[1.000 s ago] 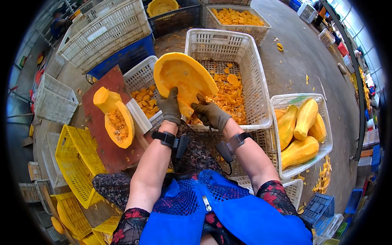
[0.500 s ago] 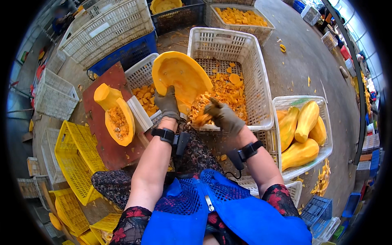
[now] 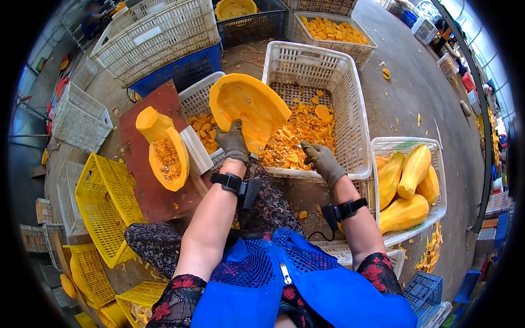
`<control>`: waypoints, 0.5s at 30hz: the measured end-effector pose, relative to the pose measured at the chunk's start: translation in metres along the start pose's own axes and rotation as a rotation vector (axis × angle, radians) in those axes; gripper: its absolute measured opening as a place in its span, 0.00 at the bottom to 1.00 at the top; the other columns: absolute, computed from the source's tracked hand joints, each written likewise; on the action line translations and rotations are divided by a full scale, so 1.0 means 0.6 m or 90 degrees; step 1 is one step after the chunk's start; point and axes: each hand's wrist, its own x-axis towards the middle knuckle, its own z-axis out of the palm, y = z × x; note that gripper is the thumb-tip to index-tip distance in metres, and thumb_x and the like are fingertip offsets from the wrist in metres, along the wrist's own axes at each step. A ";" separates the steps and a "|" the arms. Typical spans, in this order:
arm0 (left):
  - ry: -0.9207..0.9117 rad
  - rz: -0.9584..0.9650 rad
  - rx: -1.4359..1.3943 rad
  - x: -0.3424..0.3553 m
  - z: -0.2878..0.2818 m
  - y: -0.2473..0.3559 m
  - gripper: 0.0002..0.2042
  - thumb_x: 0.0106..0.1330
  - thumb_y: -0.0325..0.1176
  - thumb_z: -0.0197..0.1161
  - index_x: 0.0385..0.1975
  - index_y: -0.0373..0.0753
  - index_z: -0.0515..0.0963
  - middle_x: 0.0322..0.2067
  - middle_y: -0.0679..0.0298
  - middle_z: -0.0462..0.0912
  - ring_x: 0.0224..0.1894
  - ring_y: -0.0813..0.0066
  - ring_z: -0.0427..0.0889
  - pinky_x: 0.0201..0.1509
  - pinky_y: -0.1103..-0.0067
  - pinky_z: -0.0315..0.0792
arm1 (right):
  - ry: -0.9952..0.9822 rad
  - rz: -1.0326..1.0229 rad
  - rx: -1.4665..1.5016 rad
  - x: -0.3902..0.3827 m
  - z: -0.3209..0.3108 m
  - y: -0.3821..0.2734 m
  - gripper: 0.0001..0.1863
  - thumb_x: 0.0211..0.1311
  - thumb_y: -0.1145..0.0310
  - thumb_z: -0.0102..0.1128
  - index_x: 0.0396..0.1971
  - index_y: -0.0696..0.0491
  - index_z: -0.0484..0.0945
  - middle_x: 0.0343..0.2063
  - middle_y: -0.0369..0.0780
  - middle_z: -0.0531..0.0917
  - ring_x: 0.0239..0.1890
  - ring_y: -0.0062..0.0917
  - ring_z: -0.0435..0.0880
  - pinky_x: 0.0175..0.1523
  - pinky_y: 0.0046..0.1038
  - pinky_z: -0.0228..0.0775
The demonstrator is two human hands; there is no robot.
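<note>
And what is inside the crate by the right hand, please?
The crate holds pulp and slices; the squash half hides part of its left side, and anything under the pulp is covered.

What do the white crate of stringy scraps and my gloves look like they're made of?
The crate looks like hard moulded plastic, scuffed and dull: its slotted walls stand rigid and regular. Your gloves look matte and snug, perhaps coated fabric or thin rubber; I can't tell which.

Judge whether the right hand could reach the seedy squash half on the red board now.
Probably not directly: the left hand, holding the hollowed squash half, and the left forearm lie between the right hand and the seedy squash half.
</note>
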 end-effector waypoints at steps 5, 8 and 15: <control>-0.037 0.056 0.107 -0.017 0.016 0.006 0.16 0.50 0.22 0.64 0.40 0.29 0.74 0.36 0.57 0.81 0.33 0.66 0.80 0.39 0.75 0.74 | 0.079 -0.364 0.004 -0.002 0.096 -0.038 0.17 0.62 0.64 0.55 0.47 0.57 0.74 0.31 0.41 0.81 0.26 0.24 0.77 0.32 0.27 0.69; -0.064 0.067 0.187 -0.019 0.009 0.012 0.16 0.49 0.23 0.64 0.39 0.29 0.75 0.35 0.58 0.81 0.33 0.69 0.80 0.39 0.77 0.73 | 0.271 -0.533 -0.293 0.027 0.137 -0.112 0.16 0.60 0.69 0.53 0.49 0.53 0.73 0.34 0.46 0.80 0.31 0.37 0.79 0.35 0.35 0.71; -0.116 0.111 0.244 -0.009 0.006 -0.004 0.15 0.50 0.23 0.64 0.39 0.30 0.75 0.35 0.60 0.82 0.34 0.71 0.80 0.40 0.79 0.73 | 0.288 -0.498 -0.462 0.104 0.145 -0.145 0.20 0.56 0.72 0.52 0.50 0.49 0.70 0.33 0.48 0.78 0.37 0.44 0.78 0.40 0.40 0.71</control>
